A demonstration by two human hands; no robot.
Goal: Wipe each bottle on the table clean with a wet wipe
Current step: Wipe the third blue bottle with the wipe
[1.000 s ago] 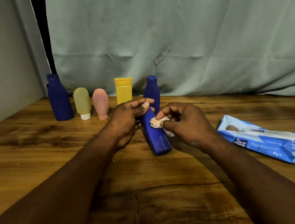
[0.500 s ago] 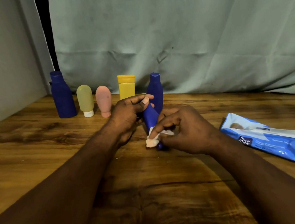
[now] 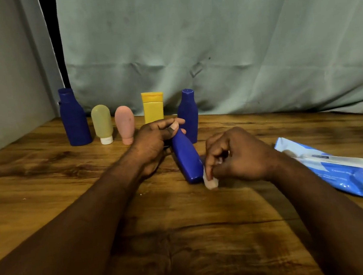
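the left hand [image 3: 154, 145] curls its fingers round the cap end of a tilted blue bottle [image 3: 187, 159], whose base sits low over the table [image 3: 187, 238]. the right hand [image 3: 239, 155] pinches a crumpled wet wipe [image 3: 210, 181] against that base. this one looks mid-wipe. whether the row of five other bottles [image 3: 125, 123] behind is wiped, i cannot tell. the cap is hidden, and the wipes pack [image 3: 349, 172] is cut off.

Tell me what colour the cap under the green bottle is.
White. The cap of the green bottle shows best in the head view.
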